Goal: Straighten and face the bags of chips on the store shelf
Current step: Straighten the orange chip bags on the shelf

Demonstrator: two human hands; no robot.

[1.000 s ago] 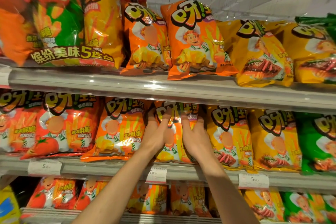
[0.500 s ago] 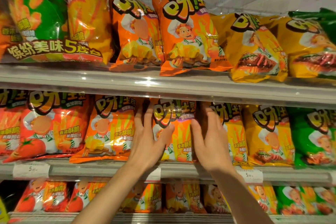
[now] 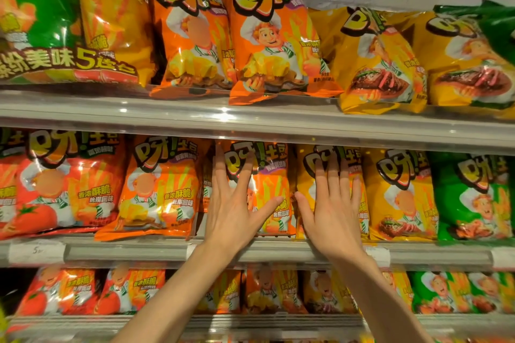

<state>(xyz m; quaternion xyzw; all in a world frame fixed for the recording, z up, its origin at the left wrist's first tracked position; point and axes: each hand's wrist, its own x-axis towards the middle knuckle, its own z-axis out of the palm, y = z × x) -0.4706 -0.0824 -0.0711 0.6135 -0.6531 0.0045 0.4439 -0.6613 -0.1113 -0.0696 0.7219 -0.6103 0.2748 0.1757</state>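
On the middle shelf (image 3: 264, 252) an orange chip bag (image 3: 269, 175) stands upright, facing front. My left hand (image 3: 237, 203) lies flat on its left half with straight, spread fingers, the thumb stretched across its lower front. My right hand (image 3: 331, 203) rests flat with straight fingers on the yellow bag (image 3: 303, 172) next to it, its thumb at the seam between the two bags. Neither hand grips anything.
Orange (image 3: 158, 189) and red (image 3: 55, 184) bags stand left of my hands, yellow (image 3: 398, 195) and green (image 3: 471, 198) ones to the right. The upper shelf (image 3: 250, 122) holds leaning orange (image 3: 273, 36) and yellow (image 3: 376, 61) bags. A lower shelf carries more bags.
Both hands went from clasping the orange bag's sides to lying flat; the right hand slid right onto the yellow bag. The orange bag now faces front. The view tilted up slightly.
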